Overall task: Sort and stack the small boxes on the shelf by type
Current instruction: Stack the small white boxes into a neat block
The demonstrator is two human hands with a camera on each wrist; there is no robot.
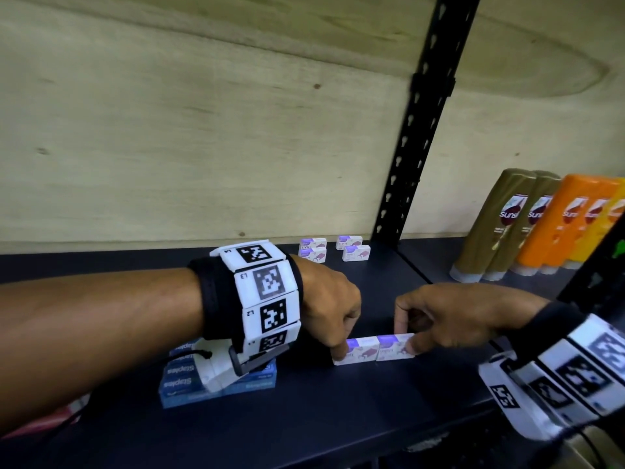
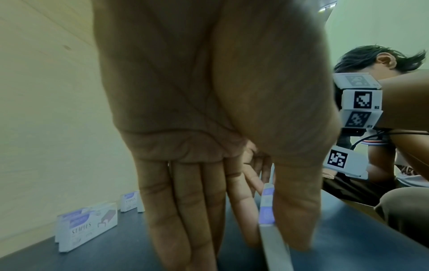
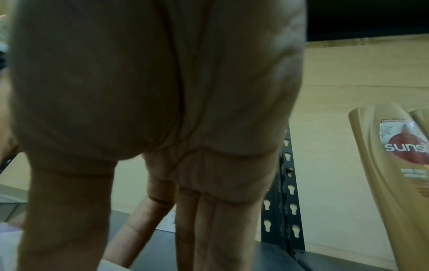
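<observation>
Two white staples boxes lie end to end on the dark shelf (image 1: 304, 421). My left hand (image 1: 341, 353) pinches the left white box (image 1: 360, 352) from above; in the left wrist view its thumb (image 2: 297, 210) sits on the near side of that box (image 2: 267, 207) and the fingers on the far side. My right hand (image 1: 407, 336) pinches the right white box (image 1: 392, 346), thumb in front and index finger behind. Two short stacks of the same white boxes (image 1: 313, 251) (image 1: 353, 248) stand at the back. A stack of blue staples boxes (image 1: 189, 384) sits under my left wrist.
Brown shampoo bottles (image 1: 500, 225) and orange ones (image 1: 575, 218) stand on the shelf's right section, beyond a black perforated upright (image 1: 416, 130). A plywood panel (image 1: 169, 130) closes the back. Another person's head and a tagged wrist show at the right of the left wrist view.
</observation>
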